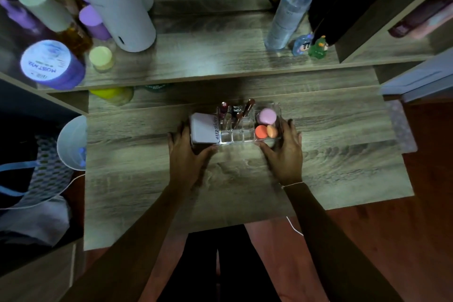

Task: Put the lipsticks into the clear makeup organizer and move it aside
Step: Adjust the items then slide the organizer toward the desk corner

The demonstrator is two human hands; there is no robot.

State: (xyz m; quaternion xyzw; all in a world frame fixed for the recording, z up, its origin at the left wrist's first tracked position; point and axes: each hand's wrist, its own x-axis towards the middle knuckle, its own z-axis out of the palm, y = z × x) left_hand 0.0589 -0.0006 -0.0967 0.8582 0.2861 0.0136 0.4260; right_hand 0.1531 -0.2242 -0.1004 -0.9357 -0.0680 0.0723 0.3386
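Observation:
The clear makeup organizer (241, 139) sits on the wooden table, toward its far middle. Several lipsticks (239, 115) stand upright in its small central slots. A white compact box (203, 129) fills its left end; a purple puff (267, 116) and orange sponges (266, 131) lie in its right end. My left hand (187, 154) wraps the organizer's left end, fingers against the box. My right hand (285, 151) grips the right end, fingers curled over the wall.
A raised shelf (196, 66) behind the organizer carries a tall white cylinder (115, 5), bottles, a purple jar (49, 64), a spray bottle (289, 14) and two small figurines (310, 45). A white bowl (72, 143) hangs off the table's left edge.

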